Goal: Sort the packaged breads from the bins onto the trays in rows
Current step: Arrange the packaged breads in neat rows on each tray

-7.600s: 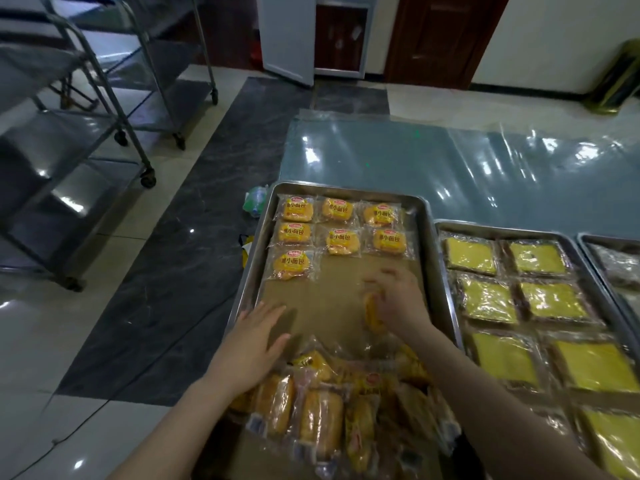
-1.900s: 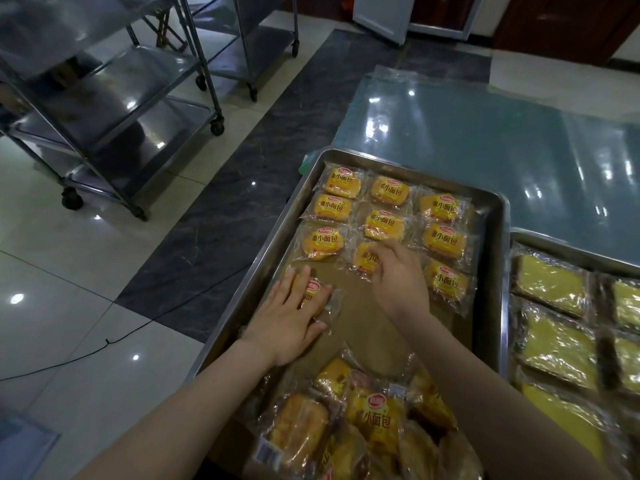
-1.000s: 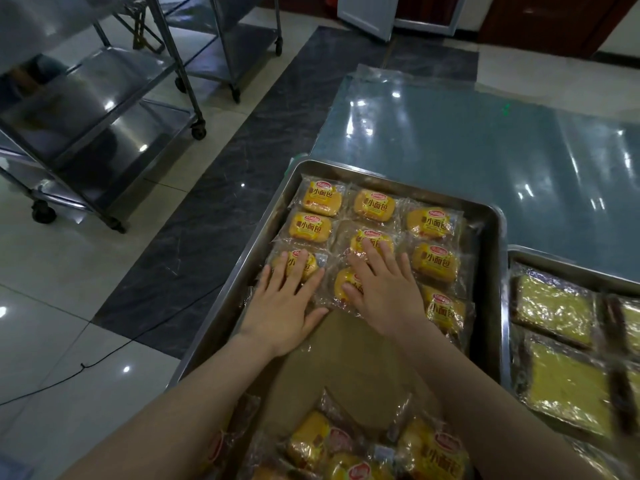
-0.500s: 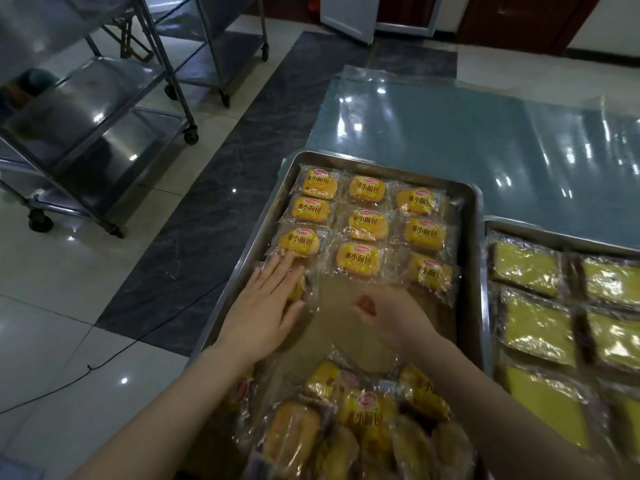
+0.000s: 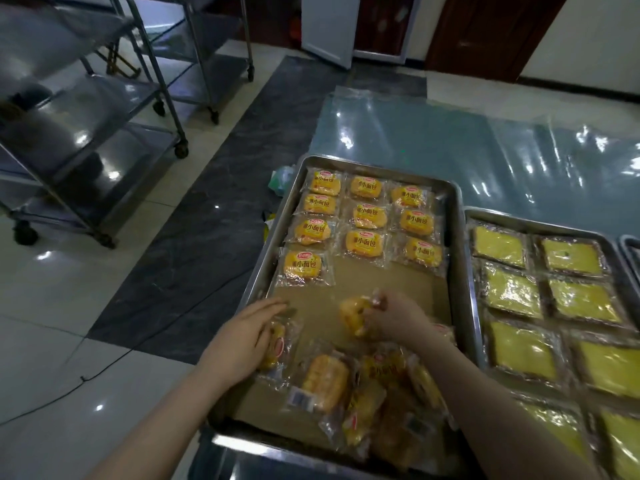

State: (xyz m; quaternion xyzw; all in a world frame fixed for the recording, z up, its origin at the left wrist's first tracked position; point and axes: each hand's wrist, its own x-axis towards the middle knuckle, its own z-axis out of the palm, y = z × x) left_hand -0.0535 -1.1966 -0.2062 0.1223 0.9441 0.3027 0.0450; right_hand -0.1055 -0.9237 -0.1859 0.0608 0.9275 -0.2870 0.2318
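Sorting tray [image 5: 381,170], fourth row under way. Three full rows of three packaged breads lie at the far end. The fourth-row packet [image 5: 303,266] at the left, under my left grip half a second ago, now lies free. My left grip [image 5: 249,337] has drawn back to the near left and rests, fingers nearly straight, on a loose packet [image 5: 278,344] beside the pile [image 5: 363,386]. My right grip [image 5: 391,317], back from the third row, is clamped on a fresh packet [image 5: 351,315] above the bare brown liner [image 5: 398,282]. Judged next: the fourth row's middle place. The right-hand tray [image 5: 536,224] holds flat yellow breads.
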